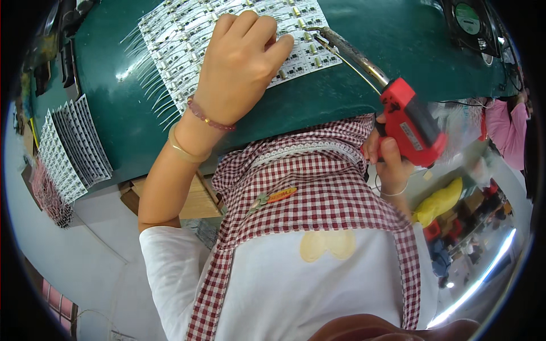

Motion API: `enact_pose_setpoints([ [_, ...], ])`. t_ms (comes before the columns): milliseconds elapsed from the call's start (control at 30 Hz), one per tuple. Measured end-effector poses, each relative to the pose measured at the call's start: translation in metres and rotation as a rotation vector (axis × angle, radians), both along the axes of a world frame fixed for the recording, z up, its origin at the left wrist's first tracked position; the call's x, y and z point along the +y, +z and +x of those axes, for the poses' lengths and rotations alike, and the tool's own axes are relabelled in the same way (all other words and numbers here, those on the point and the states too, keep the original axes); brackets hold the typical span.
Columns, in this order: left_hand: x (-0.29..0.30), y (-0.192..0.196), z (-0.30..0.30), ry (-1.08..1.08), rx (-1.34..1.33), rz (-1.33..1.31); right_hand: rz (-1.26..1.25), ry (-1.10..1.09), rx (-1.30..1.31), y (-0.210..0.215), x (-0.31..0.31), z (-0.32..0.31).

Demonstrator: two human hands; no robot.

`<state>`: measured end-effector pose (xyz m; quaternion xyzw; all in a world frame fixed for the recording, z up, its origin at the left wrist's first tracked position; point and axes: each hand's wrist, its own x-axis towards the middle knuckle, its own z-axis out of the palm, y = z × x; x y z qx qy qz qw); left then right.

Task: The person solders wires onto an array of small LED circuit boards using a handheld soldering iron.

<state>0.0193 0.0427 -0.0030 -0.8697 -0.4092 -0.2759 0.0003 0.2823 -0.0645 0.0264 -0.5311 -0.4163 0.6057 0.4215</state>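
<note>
A white panel of small circuit boards (176, 65) lies on the green work table (307, 111), with thin white wires (152, 85) sticking out along its left side. My left hand (243, 54) is over the panel, its fingers curled in; whatever they pinch is hidden beneath the hand. My right hand (391, 165) grips a red and black soldering gun (406, 122) near the table's front edge. The gun's metal barrel slants up and left, so its tip is by the panel's right part, close to my left fingers. Whether the tip touches a board I cannot tell.
At the left edge stands a stack of similar panels (77, 149) with a bundle of reddish and white wires (52, 193) below. Black-handled tools (68, 65) lie at the far left. A black fan (471, 25) sits at the back right. Beneath the table is a cardboard box (199, 199).
</note>
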Motion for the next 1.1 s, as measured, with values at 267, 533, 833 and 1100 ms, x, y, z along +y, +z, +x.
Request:
enact_pose_setpoints([
  [267,0.002,0.008,0.004,-0.007,0.008,-0.045,0.07,0.044,-0.218,-0.013,-0.015,0.007],
  [533,0.003,0.007,0.004,-0.008,0.032,-0.019,0.063,0.167,-0.3,-0.017,-0.019,0.021],
  [833,0.003,0.01,0.001,0.009,0.037,-0.046,-0.009,0.068,-0.142,-0.004,-0.014,0.011],
  [1100,0.0,0.001,0.0,0.045,-0.108,-0.134,-0.027,0.09,-0.113,-0.007,-0.021,0.015],
])
